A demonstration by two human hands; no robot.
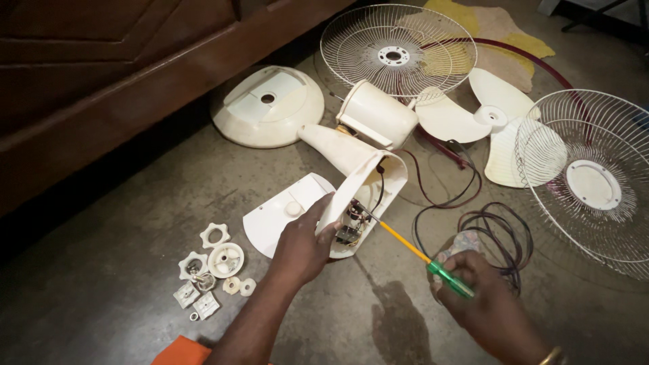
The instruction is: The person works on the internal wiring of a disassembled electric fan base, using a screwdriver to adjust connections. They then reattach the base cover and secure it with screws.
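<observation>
My arms are bare to the elbow, with no sleeves or gloves. On my right wrist I wear a thin gold-coloured bangle [553, 354]. My left hand [302, 245] and right hand [481, 305] carry no rings that I can make out.

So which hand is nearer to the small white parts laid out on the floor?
Left. The left hand grips the fan housing just right of the small parts; the right hand holds the screwdriver farther right.

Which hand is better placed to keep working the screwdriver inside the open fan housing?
Probably the right hand: it grips the screwdriver, whose tip is inside the fan housing. The left hand grips the housing's edge.
</observation>
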